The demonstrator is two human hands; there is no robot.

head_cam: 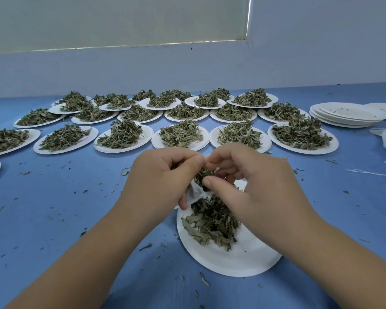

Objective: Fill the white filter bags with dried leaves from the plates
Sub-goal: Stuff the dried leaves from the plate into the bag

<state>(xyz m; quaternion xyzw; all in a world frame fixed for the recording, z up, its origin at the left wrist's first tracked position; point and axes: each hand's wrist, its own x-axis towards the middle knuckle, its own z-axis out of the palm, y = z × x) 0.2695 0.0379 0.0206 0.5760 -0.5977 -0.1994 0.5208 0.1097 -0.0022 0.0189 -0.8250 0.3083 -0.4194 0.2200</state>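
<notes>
Filter bag (195, 192) being filled over the near plate (232, 259).
Above the near plate and its dried leaves (212, 224), the left hand (163, 181) grips the white filter bag with curled fingers, while the right hand (250, 181) pinches dried leaves at its mouth. Beyond, rows of heaped plates (124, 136) cover the blue counter (54, 208); empty plates (348, 114) are stacked far right.

Single head view: close above table (45, 219), facing forward-down toward far wall (299, 63).

Open tabletop (54, 219) left; leaf plates (123, 150) beyond
</notes>
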